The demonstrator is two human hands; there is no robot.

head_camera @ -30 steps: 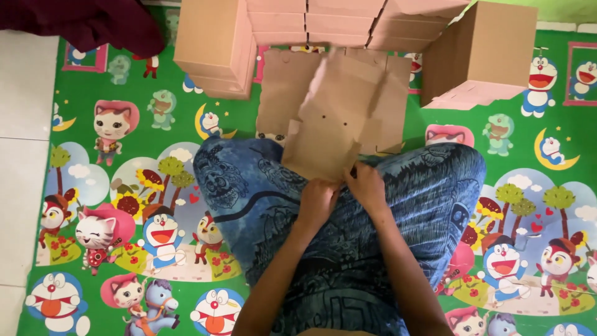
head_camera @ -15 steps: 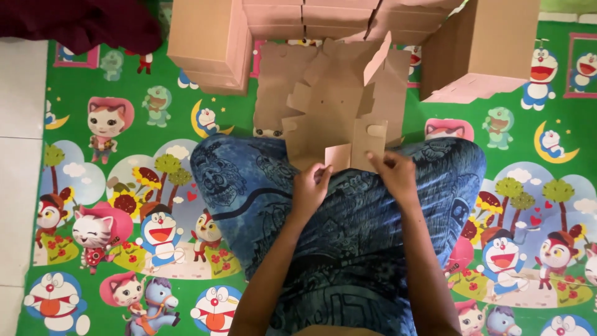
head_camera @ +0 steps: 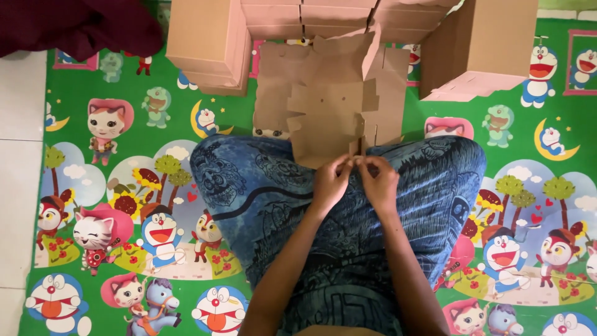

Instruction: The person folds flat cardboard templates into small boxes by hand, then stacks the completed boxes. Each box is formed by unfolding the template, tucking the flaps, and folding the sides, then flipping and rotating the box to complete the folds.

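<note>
Now I see left hand (head_camera: 329, 180) and right hand (head_camera: 378, 180) pinching bottom edge of flat cardboard cutout (head_camera: 329, 118), middle of frame, resting on lap for support. Finished boxes (head_camera: 205, 43) stacked along top.

Cardboard stacks (head_camera: 311, 15) cut off above.

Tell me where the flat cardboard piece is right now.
In the head view the cardboard piece is at centre, its near edge on the lap, pinched by the left hand and right hand, with stacked boxes just beyond it.
</note>
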